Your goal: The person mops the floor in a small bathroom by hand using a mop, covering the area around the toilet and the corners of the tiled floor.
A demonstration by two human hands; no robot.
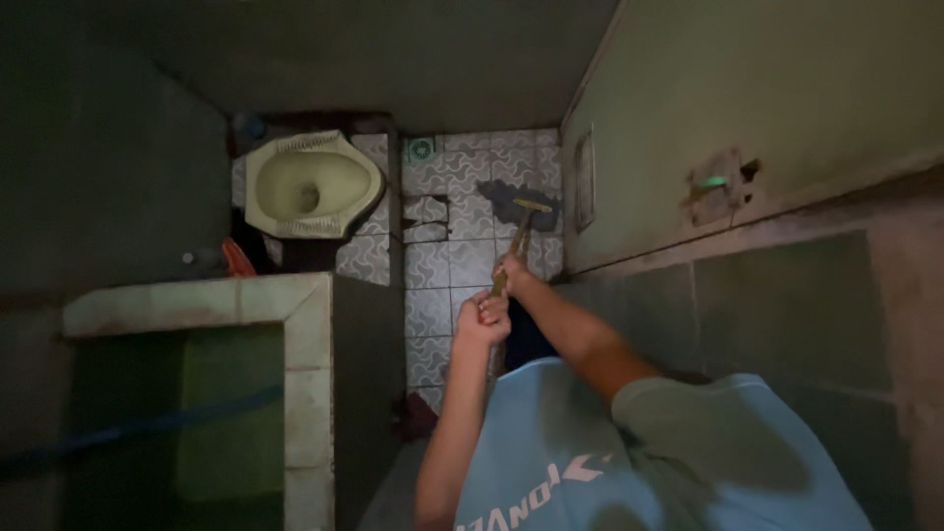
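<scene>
Both hands, left hand (482, 317) nearer the body and right hand (511, 267) just beyond, were closed around the long-handled mop (518, 228), whose stiff, apparently light shaft suited that two-handed grip, its dark head lying on the patterned floor tiles (462, 187) ahead.

Dim, greenish light; brightest on tiled floor (462, 197); corners murky; edges warped, grainy.
</scene>
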